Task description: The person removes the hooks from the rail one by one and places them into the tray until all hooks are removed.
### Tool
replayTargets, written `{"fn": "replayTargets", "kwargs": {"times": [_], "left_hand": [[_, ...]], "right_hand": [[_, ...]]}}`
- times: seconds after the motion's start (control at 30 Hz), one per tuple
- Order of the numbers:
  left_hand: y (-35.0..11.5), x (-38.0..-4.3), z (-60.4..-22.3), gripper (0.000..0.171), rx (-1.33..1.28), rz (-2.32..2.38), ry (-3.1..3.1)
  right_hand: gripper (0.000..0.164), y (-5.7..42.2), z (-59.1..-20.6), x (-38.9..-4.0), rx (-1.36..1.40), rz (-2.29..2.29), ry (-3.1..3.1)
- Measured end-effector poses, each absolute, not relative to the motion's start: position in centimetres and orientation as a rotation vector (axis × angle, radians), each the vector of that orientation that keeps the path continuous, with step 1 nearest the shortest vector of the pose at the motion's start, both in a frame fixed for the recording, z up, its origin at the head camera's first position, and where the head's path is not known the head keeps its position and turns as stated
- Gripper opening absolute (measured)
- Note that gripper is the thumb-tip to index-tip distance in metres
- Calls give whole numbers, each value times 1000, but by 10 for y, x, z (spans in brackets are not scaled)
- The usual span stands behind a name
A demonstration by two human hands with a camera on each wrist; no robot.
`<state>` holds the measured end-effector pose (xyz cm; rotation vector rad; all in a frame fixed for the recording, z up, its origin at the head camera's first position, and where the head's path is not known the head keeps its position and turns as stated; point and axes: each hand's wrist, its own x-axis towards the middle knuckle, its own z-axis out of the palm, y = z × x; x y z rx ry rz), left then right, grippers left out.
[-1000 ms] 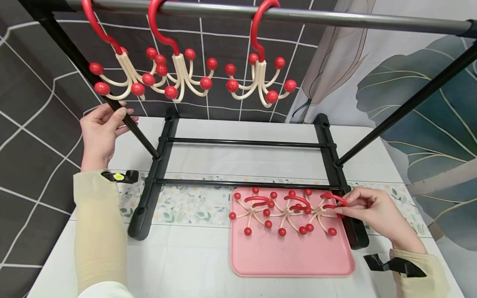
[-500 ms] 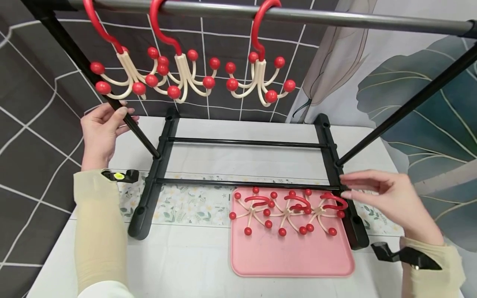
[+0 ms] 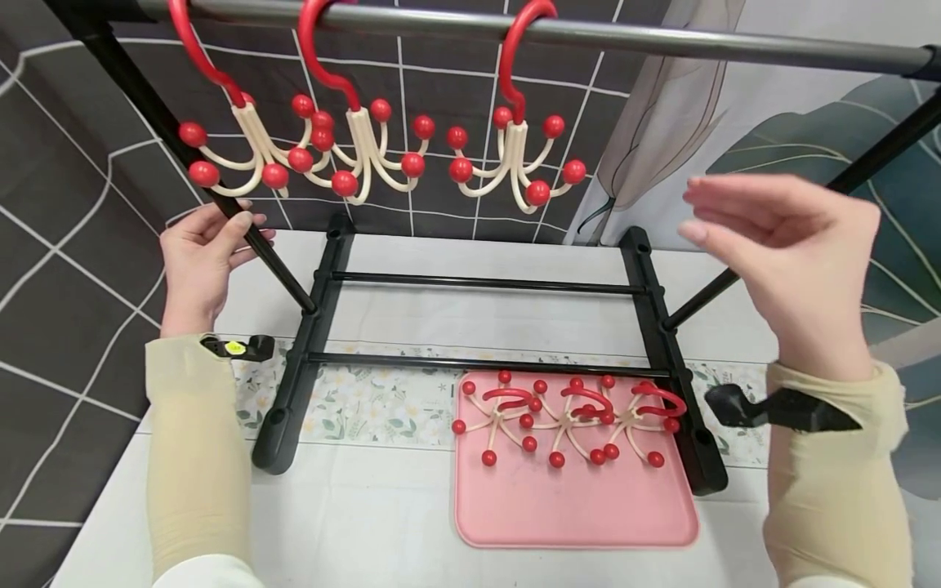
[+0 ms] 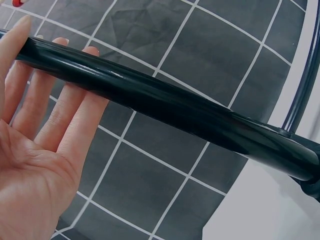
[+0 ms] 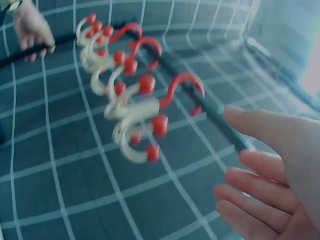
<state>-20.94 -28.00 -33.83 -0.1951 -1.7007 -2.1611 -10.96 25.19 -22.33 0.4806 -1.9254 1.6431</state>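
My left hand holds the rack's left post, thumb on one side and fingers on the other. My right hand is raised in the air at the right, fingers loosely extended and nothing in them; it overlaps the rack's right post in the head view. Three claw-shaped hook hangers with red hooks, cream arms and red ball tips hang from the grey top bar: a left one, a middle one and a right one. Near the right hand in its wrist view is a hanging hanger.
Three more claw hangers lie along the back of a pink tray, which sits against the rack's black right foot. Two lower crossbars run above the white table. Dark checked cloth and curtains stand behind.
My right hand has left the rightmost hanger on the tray and risen up beside the right post, empty. The left hand stays on the left post.
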Motion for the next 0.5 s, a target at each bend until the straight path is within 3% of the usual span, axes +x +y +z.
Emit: {"fn": "replayTargets", "kwargs": {"times": [0.23, 0.5], "left_hand": [[-280, -210, -340, 33, -195, -2150, -1709], [-282, -212, -341, 33, -201, -2135, -1715]], "right_hand": [[32, 201, -190, -129, 621, 1550, -1816], [30, 156, -180, -148, 782, 1368, -1843]]}}
